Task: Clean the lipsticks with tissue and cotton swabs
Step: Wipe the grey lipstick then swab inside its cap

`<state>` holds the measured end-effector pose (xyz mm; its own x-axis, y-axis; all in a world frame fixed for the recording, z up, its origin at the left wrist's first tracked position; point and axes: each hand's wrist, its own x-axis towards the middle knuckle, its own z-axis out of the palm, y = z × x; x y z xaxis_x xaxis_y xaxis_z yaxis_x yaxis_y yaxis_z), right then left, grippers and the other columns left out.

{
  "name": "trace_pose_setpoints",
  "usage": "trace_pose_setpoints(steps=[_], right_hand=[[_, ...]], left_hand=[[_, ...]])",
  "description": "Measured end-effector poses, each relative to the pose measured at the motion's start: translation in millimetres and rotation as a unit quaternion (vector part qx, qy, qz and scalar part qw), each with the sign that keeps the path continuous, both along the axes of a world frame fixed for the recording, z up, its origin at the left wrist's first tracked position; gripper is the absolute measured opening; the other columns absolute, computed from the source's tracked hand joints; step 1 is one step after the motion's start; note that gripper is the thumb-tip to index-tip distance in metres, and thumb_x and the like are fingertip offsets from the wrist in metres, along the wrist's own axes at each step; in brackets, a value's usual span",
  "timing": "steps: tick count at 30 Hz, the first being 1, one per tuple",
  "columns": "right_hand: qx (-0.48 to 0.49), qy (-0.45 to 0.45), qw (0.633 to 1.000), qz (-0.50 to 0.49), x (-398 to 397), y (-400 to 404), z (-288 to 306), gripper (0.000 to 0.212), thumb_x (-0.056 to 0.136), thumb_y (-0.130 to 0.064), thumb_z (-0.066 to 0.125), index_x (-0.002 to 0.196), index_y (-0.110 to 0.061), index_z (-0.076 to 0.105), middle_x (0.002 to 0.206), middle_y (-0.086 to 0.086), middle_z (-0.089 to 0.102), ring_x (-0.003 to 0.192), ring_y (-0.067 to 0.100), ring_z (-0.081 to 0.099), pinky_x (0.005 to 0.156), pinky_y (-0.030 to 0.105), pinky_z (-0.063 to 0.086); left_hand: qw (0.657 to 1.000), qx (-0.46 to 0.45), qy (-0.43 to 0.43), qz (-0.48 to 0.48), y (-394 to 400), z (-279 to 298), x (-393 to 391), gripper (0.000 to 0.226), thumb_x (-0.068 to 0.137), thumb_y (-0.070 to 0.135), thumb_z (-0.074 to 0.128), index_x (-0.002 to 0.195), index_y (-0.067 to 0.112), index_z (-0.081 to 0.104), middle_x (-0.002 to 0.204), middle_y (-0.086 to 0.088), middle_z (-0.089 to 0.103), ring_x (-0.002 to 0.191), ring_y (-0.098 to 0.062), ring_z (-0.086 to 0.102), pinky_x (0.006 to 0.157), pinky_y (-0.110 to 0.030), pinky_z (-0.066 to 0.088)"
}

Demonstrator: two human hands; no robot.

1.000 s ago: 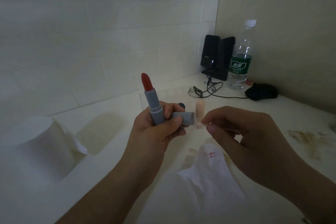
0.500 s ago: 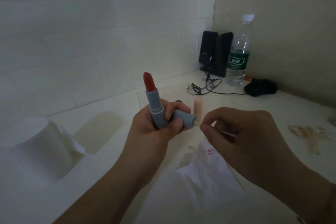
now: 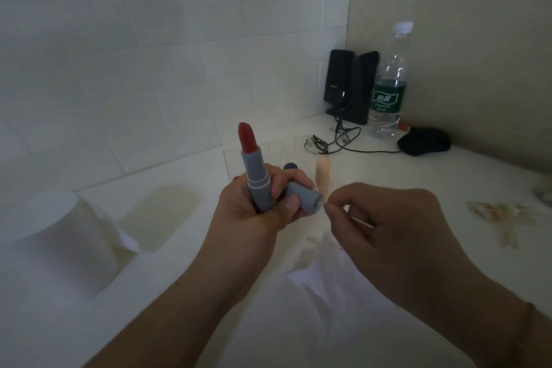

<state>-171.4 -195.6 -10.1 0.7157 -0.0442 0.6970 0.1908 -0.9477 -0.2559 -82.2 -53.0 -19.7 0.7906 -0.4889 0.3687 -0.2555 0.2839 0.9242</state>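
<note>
Head camera shows your left hand [image 3: 254, 212] curled around the lipstick [image 3: 254, 170] near frame centre: a grey tube held upright, its red bullet wound out and pointing to 12 o'clock, with its grey cap [image 3: 303, 199] pinched in the same fist, open end facing 3 o'clock. Your right hand [image 3: 385, 236] pinches a cotton swab [image 3: 360, 220] at the cap's mouth. A red-spotted tissue [image 3: 337, 287] lies on the counter [image 3: 448, 182] at 6 o'clock.
</note>
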Motion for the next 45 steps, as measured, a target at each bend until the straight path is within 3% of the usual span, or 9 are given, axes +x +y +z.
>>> trace_pose_setpoints(steps=[4, 9, 18, 20, 22, 28, 34, 39, 45], right_hand=[[-0.022, 0.007, 1.000, -0.011, -2, 3, -3, 0.018, 0.084, -0.029, 0.053, 0.070, -0.021, 0.062, 0.047, -0.012, 0.043, 0.038, 0.001, 0.033, 0.052, 0.008, 0.031], [0.046, 0.021, 0.998, 0.035, -2, 7, -3, 0.011, 0.077, -0.021, 0.063, 0.066, -0.021, 0.063, 0.043, -0.023, 0.020, 0.034, -0.003, 0.030, 0.042, -0.002, 0.023], [0.079, -0.023, 0.996, 0.021, -2, 7, 3, 0.007, 0.079, -0.020, 0.064, 0.073, -0.021, 0.066, 0.045, -0.021, 0.034, 0.043, 0.006, 0.046, 0.044, -0.003, 0.026], [0.051, -0.023, 0.998, -0.001, -1, 5, 2, 0.006, 0.077, -0.021, 0.064, 0.072, -0.019, 0.067, 0.047, -0.021, 0.034, 0.032, -0.005, 0.034, 0.046, -0.006, 0.025], [0.029, -0.011, 0.999, -0.012, -1, 5, 0, 0.007, 0.076, -0.022, 0.064, 0.069, -0.020, 0.065, 0.047, -0.021, 0.029, 0.036, -0.014, 0.024, 0.047, -0.006, 0.026], [0.025, 0.013, 0.999, 0.029, -5, 11, 0, 0.009, 0.076, -0.021, 0.064, 0.068, -0.021, 0.064, 0.044, -0.022, 0.021, 0.034, -0.004, 0.025, 0.043, -0.001, 0.023], [0.053, -0.018, 0.998, 0.020, -5, 6, 6, 0.006, 0.078, -0.021, 0.065, 0.074, -0.019, 0.068, 0.043, -0.020, 0.032, 0.044, 0.008, 0.047, 0.045, -0.002, 0.028], [0.039, 0.013, 0.999, 0.021, -3, 9, 0, 0.007, 0.076, -0.022, 0.064, 0.069, -0.022, 0.065, 0.041, -0.024, 0.018, 0.033, -0.006, 0.029, 0.044, -0.003, 0.023], [0.086, -0.017, 0.995, 0.054, -6, 10, 1, 0.009, 0.079, -0.017, 0.066, 0.070, -0.021, 0.064, 0.043, -0.020, 0.023, 0.037, 0.003, 0.033, 0.044, -0.001, 0.022]], left_hand=[[1.000, -0.009, -0.001, 0.001, 0, -1, 1, 0.018, 0.075, 0.004, 0.064, 0.075, 0.008, 0.047, 0.090, -0.005, 0.069, 0.098, -0.028, 0.067, 0.087, -0.040, 0.056], [1.000, -0.010, -0.007, -0.001, -1, -5, 1, 0.013, 0.072, 0.001, 0.056, 0.076, 0.004, 0.044, 0.090, -0.003, 0.068, 0.098, -0.025, 0.066, 0.087, -0.037, 0.055], [1.000, -0.007, -0.027, -0.004, -1, -3, 1, 0.025, 0.075, 0.002, 0.057, 0.064, 0.024, 0.049, 0.090, -0.001, 0.069, 0.097, -0.023, 0.067, 0.087, -0.037, 0.055], [1.000, -0.004, -0.026, -0.009, -2, -2, 1, 0.028, 0.075, 0.003, 0.057, 0.062, 0.026, 0.050, 0.090, -0.001, 0.069, 0.098, -0.023, 0.067, 0.088, -0.039, 0.055], [1.000, -0.008, -0.018, -0.010, -2, -2, 1, 0.029, 0.078, 0.001, 0.058, 0.063, 0.025, 0.050, 0.090, -0.001, 0.069, 0.099, -0.024, 0.067, 0.089, -0.040, 0.055], [1.000, -0.008, -0.018, 0.004, -1, -4, 1, 0.017, 0.078, -0.001, 0.056, 0.072, 0.009, 0.043, 0.090, -0.003, 0.069, 0.096, -0.023, 0.067, 0.084, -0.034, 0.055], [0.999, -0.025, -0.011, -0.022, -2, -1, -1, 0.027, 0.075, -0.001, 0.056, 0.063, 0.022, 0.049, 0.090, -0.002, 0.068, 0.098, -0.024, 0.066, 0.085, -0.034, 0.055], [0.999, -0.029, -0.011, -0.018, -1, -4, 3, 0.025, 0.074, -0.001, 0.055, 0.065, 0.020, 0.047, 0.091, -0.003, 0.069, 0.100, -0.023, 0.065, 0.085, -0.033, 0.054], [0.999, -0.032, -0.021, -0.025, -1, -4, 1, 0.018, 0.075, -0.001, 0.055, 0.070, 0.011, 0.043, 0.090, -0.002, 0.068, 0.093, -0.020, 0.067, 0.081, -0.031, 0.054]])
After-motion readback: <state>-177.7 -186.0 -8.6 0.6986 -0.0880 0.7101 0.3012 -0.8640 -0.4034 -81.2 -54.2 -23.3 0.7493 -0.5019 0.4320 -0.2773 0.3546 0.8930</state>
